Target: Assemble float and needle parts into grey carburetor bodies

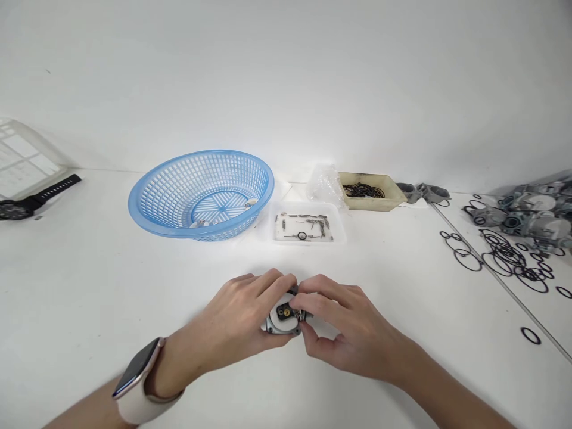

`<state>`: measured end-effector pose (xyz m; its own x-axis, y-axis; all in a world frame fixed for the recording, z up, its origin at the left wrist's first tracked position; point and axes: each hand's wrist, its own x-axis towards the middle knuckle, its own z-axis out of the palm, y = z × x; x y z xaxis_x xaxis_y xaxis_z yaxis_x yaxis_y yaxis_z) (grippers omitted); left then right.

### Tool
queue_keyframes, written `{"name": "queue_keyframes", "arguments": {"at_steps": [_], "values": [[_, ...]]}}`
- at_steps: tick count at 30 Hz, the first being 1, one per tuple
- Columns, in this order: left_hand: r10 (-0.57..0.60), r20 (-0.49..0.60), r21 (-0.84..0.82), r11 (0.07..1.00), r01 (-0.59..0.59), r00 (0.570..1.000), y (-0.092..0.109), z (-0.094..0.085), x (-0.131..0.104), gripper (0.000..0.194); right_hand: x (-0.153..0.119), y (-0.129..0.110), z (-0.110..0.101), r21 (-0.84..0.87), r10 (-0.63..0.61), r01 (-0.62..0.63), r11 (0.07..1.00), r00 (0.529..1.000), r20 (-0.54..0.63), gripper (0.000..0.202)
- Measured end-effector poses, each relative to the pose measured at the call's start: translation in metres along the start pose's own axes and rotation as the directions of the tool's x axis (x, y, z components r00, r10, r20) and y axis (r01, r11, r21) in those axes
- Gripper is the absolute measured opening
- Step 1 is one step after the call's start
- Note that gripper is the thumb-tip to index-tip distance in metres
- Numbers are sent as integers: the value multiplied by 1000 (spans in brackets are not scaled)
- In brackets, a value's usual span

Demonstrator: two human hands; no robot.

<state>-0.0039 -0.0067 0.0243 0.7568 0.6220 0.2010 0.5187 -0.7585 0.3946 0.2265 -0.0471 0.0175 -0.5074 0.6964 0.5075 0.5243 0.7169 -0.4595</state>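
A small metal carburetor (283,322) with a white ring-shaped float and a brass piece at its centre is held just above the white table. Around its left side wrap the fingers of my left hand (250,313), closed on the body with the thumb along the near edge. My right hand (342,322) is closed at the carburetor's right edge, its thumb and fingertips pinching around a small metal part there. Whether a separate tiny piece sits between those fingertips is hidden. Beyond both hands, a shallow clear tray (308,223) contains small pins, springs and a black ring.
A blue plastic basket (201,229) stands at the back left. Behind the tray are bubble wrap (324,185) and a cream box (375,202) of black rings. Piled carburetors (536,217) and scattered O-rings (504,253) lie right. A black watch (40,196) is far left.
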Motion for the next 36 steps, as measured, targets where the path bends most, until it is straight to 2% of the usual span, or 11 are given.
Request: {"name": "queue_keyframes", "arguments": {"at_steps": [10, 24, 29, 36], "values": [[6, 17, -2, 1000, -6, 1000, -1, 0, 0, 48, 1, -4, -2, -42, 0, 1, 999, 1000, 20, 40], [35, 4, 29, 999, -35, 999, 2, 1, 0, 47, -1, 1, 2, -52, -29, 27, 998, 999, -26, 38], [1, 18, -10, 1000, -1, 1000, 0, 1, 0, 50, -1, 0, 3, -53, -34, 33, 998, 999, -24, 39], [-101, 102, -129, 985, 114, 990, -1, 0, 0, 55, -1, 0, 2, -74, -19, 17, 997, 1000, -14, 42]]}}
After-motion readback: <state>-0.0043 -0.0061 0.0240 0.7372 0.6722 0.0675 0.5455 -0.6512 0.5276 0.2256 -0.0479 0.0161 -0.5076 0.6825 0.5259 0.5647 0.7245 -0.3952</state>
